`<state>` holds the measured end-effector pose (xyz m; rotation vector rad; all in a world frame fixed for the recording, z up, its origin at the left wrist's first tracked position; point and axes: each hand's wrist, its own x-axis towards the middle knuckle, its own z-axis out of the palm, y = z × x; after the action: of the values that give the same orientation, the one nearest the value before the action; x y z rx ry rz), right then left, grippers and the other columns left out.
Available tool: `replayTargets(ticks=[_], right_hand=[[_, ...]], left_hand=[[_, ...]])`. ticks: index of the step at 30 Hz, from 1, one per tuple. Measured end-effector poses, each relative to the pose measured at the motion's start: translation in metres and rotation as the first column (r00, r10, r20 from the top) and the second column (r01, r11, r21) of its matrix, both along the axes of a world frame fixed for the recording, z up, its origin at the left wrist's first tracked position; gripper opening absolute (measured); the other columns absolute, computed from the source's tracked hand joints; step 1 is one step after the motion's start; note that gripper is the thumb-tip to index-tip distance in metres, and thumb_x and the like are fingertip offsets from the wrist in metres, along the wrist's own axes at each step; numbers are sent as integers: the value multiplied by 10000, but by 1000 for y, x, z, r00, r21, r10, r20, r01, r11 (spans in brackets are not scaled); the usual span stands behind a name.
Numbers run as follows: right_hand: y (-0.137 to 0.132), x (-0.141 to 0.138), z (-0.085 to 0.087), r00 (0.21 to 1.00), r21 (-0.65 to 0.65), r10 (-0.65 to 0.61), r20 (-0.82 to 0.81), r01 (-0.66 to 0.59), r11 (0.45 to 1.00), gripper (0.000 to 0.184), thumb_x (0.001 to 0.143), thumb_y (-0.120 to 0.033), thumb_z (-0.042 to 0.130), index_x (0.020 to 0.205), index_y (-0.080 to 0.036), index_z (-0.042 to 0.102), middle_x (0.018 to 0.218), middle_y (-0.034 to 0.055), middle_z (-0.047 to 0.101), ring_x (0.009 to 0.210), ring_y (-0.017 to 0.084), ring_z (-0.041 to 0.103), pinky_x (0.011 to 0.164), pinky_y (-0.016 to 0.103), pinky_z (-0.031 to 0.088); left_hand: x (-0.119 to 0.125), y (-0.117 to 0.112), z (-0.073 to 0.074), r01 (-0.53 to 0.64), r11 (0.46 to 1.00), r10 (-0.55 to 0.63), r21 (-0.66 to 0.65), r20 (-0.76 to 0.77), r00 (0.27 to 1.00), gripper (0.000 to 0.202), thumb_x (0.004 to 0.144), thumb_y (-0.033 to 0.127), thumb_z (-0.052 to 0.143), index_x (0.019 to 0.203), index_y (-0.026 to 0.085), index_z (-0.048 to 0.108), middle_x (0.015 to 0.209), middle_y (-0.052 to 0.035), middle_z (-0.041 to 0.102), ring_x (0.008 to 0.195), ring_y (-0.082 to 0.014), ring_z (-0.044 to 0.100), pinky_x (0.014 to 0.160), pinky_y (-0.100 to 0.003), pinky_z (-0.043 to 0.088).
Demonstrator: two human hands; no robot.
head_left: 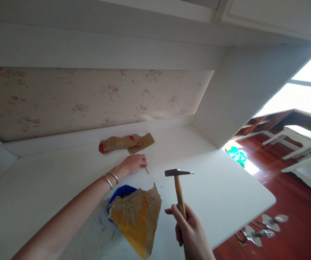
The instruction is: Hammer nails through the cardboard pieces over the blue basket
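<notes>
My left hand (133, 164) rests on the white desk top (63, 180), fingers pinched on a thin nail (146, 170) that stands tilted on the surface. My right hand (190, 231) is wrapped round the wooden handle of a small hammer (179, 180). Its metal head hangs above the desk, a little to the right of the nail and apart from it. Two thin bangles (111, 179) ring my left wrist.
A torn brown paper bag with yellow lining (136, 216) lies on a blue object (121, 192) near my left forearm. Crumpled brown packaging (127, 143) lies by the floral back wall. Right of the desk edge: red wood floor, green bag (237, 155), metal discs (264, 227), white furniture.
</notes>
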<state>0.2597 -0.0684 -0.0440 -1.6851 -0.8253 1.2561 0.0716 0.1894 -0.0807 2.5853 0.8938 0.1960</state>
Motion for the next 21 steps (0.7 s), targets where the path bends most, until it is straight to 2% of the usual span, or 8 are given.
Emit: replayTargets(ticks=[3,5,9,13,14,17,21], right_hand=[[0,-2,6,1000,-5,9,3,-9,1000,562,840,-684,533,866,-138,665,383,-98,397,349,86,381,359,194,317],[-1,-4,8,1000,-5,11,11,-11,1000,559,840,-681,535,868,-138,667,387,-95,403,354,86,382,362,194,320],[-7,-6,6,1000,-11,13,23,-12,1000,545,840,-666,552,890,-137,674,396,-87,418,370,94,395,368,201,334],[-11,-8,-1,999,-21,35,28,-35,999,546,861,-662,534,927,-137,668,396,-86,428,376,101,404,377,205,347],[-11,-9,-3,998,-21,48,27,-47,999,539,869,-654,531,935,-137,664,399,-87,434,378,101,410,381,206,353],[-8,-14,-6,998,9,63,15,-63,998,490,885,-623,541,937,-146,637,422,-89,458,388,100,439,395,203,368],[-3,-22,-9,998,69,54,-34,-51,996,405,873,-598,586,807,-202,531,463,-82,512,401,99,480,401,203,396]], left_hand=[[0,-2,4,-26,1000,27,-15,53,998,209,913,245,535,838,233,730,973,-27,692,886,-174,646,803,-254,455],[-3,-7,11,-67,997,69,-27,97,993,209,924,245,514,872,222,715,945,-33,704,854,-180,653,793,-261,461],[-19,-26,37,-171,983,181,-61,204,962,222,948,273,470,952,221,687,887,-24,729,811,-188,669,786,-274,480],[-44,-68,68,-251,962,272,-107,322,907,225,970,317,455,982,210,653,956,-27,731,898,-172,684,836,-257,506],[-49,-80,74,-280,951,310,-133,358,881,234,976,342,454,994,208,645,959,-30,727,901,-170,687,823,-255,519],[-57,-118,88,-334,866,490,-372,498,715,222,951,385,518,986,201,637,939,-37,726,852,-175,695,796,-280,551],[-52,-155,90,-295,754,624,-587,500,600,233,969,424,496,1024,206,556,890,-42,736,851,-191,718,827,-335,570]])
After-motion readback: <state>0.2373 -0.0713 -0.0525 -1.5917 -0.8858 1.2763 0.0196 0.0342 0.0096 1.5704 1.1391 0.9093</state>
